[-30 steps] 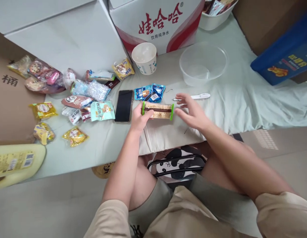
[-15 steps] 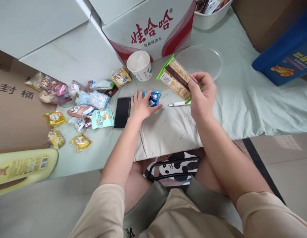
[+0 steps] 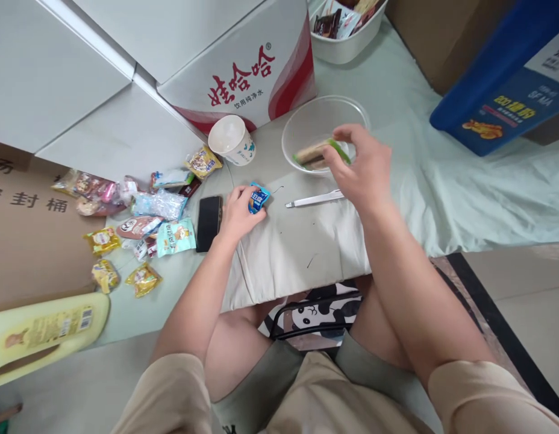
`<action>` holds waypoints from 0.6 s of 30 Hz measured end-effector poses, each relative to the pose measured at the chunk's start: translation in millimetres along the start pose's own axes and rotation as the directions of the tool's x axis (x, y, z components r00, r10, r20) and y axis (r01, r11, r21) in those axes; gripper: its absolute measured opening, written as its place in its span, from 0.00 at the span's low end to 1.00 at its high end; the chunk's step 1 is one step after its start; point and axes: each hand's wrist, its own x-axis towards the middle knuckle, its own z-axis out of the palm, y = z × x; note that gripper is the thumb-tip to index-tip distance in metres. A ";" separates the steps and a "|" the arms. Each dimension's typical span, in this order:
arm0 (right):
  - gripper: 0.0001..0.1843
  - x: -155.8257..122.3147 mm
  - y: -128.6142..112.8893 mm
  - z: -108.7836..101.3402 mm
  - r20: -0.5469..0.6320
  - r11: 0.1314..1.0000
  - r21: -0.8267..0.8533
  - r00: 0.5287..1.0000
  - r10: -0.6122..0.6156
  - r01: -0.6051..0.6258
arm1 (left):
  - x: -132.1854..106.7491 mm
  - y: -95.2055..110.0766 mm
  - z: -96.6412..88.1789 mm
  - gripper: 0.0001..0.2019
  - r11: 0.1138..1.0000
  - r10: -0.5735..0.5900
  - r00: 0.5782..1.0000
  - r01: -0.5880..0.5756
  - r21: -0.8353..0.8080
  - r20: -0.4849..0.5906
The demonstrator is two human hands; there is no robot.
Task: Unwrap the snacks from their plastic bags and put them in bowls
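My left hand [image 3: 240, 212] is closed round a small blue snack packet [image 3: 258, 198] on the cloth, with its printed face partly showing between thumb and fingers. My right hand [image 3: 363, 166] hovers at the near right rim of a clear plastic bowl [image 3: 291, 158], thumb and forefinger apart. Inside that bowl lies a wrapped wafer bar [image 3: 313, 155] with green ends, just beyond the thumb and partly hidden by the hand. A white box cutter or pen-like tool [image 3: 313, 199] rests below the bowl, its right end near my right wrist.
Left of my left hand lie a black phone [image 3: 209, 223] and a pile of wrapped snacks [image 3: 157, 205]. A paper cup [image 3: 232, 141] stands before a white carton [image 3: 243, 78]. Farther back is a white basket of snacks [image 3: 347, 51]; a blue container [image 3: 496, 108] stands at right.
My right hand has lowered the wafer bar into the clear bowl and its fingers have parted. My left hand has curled round the blue packet. The view has shifted a little.
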 end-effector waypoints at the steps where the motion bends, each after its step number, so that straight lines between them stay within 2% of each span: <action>1: 0.20 -0.6 -1.2 1.3 0.009 1.000 0.007 1.000 0.000 0.000 | -1.4 1.3 -0.6 0.27 1.000 0.003 1.000 -0.003 0.012 -0.004; 4: 0.22 -1.6 -3.8 3.4 0.005 0.999 0.037 1.000 0.006 -0.006 | -3.0 2.6 -3.9 0.30 1.000 0.013 1.000 -0.013 0.022 0.017; 7: 0.24 -1.2 -1.9 4.5 0.027 1.000 0.001 1.000 -0.008 0.008 | 0.3 -3.1 -7.4 0.30 0.998 -0.056 0.998 0.056 -0.037 -0.021; 10: 0.25 -0.4 0.5 4.2 0.012 1.000 -0.029 1.000 -0.010 0.010 | 6.8 -9.8 -14.1 0.29 0.951 -0.203 0.968 0.158 -0.266 -0.148; 12: 0.24 -0.1 0.5 2.5 -0.014 1.000 -0.019 1.000 0.012 -0.012 | 12.5 -6.4 -24.4 0.29 0.891 -0.230 0.942 0.104 -0.441 -0.243; 14: 0.23 0.2 -0.2 0.3 -0.024 0.999 -0.013 0.999 0.034 -0.034 | 20.8 8.9 -39.3 0.29 0.853 -0.138 0.929 -0.065 -0.517 -0.345; 16: 0.23 0.8 -0.5 -1.3 -0.023 0.998 -0.038 0.999 0.044 -0.045 | 33.7 36.3 -54.1 0.30 0.857 0.048 0.913 -0.246 -0.453 -0.405; 18: 0.22 1.3 0.2 -1.7 -0.025 0.997 -0.061 0.999 0.040 -0.042 | 52.7 70.8 -61.4 0.29 0.875 0.174 0.920 -0.308 -0.373 -0.350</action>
